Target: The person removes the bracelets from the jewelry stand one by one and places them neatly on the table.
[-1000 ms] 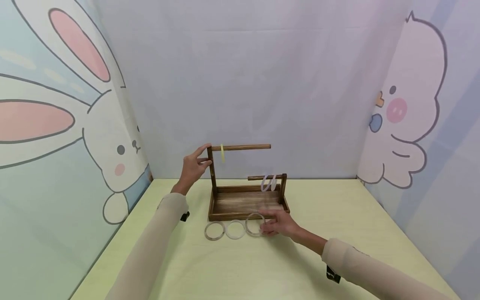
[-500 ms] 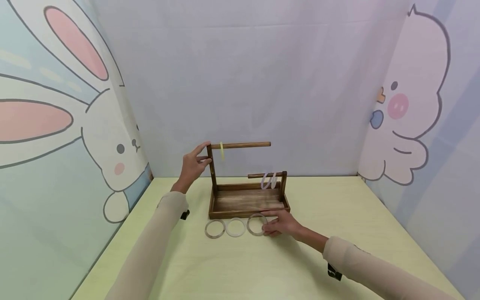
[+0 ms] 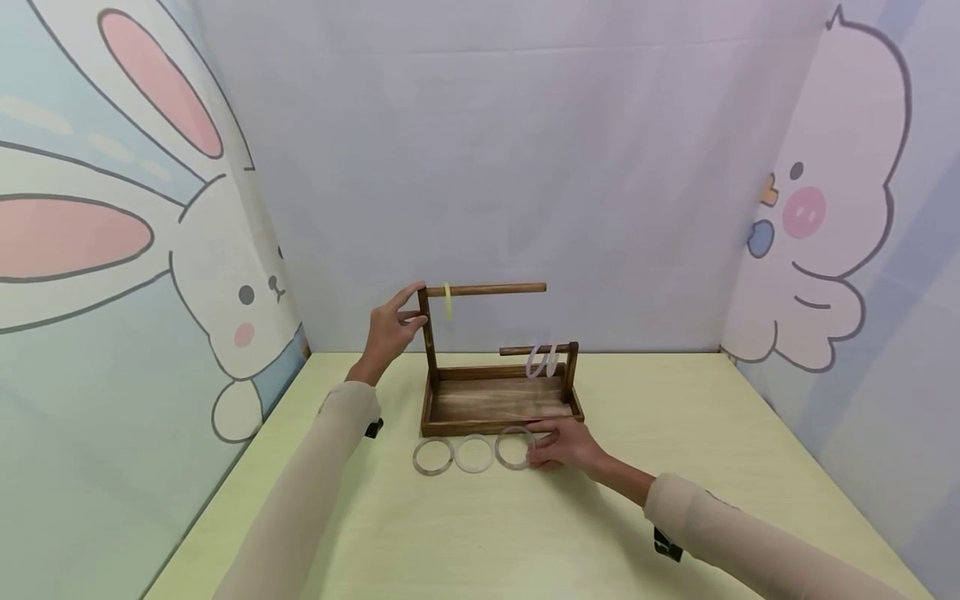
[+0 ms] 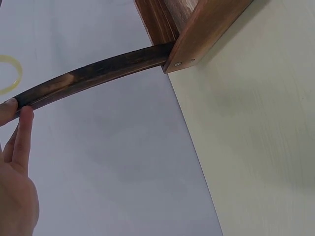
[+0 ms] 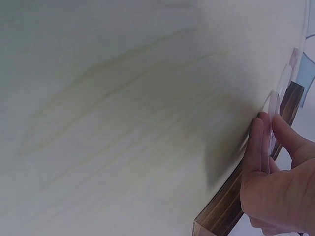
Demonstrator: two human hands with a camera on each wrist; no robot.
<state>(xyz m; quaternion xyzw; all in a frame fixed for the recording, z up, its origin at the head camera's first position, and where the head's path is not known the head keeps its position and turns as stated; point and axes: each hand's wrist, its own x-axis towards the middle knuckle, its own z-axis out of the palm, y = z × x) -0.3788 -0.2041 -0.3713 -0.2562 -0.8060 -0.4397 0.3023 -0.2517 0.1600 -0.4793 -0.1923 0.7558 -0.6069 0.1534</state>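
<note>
My left hand (image 3: pixel 387 332) grips the top of the tall post on a dark wooden bangle rack (image 3: pixel 480 429); in the left wrist view, thumb and fingers pinch the post (image 4: pixel 98 74) from both sides. At the rack's front right corner, my right hand (image 3: pixel 567 443) pinches a greyish translucent bangle (image 3: pixel 497 447) by its right side. The right wrist view has that bangle (image 5: pixel 274 115) standing on edge between thumb and fingertips. To its left are a whitish bangle (image 3: pixel 475 472) and a brownish-grey bangle (image 3: pixel 433 474), in a row before the rack.
A yellow bangle (image 3: pixel 448 303) hangs on the rack's long upper bar (image 3: pixel 498 289). On the short lower bar (image 3: pixel 513 351) hang a lilac bangle (image 3: pixel 529 365) and a pale bangle (image 3: pixel 552 362). Cartoon-printed curtains (image 3: pixel 480 167) enclose the pale yellow table (image 3: pixel 450 542).
My right hand has reached the rightmost bangle and steadied on it, from slightly blurred a second ago. The left hand stays on the post; the whole view has shifted slightly.
</note>
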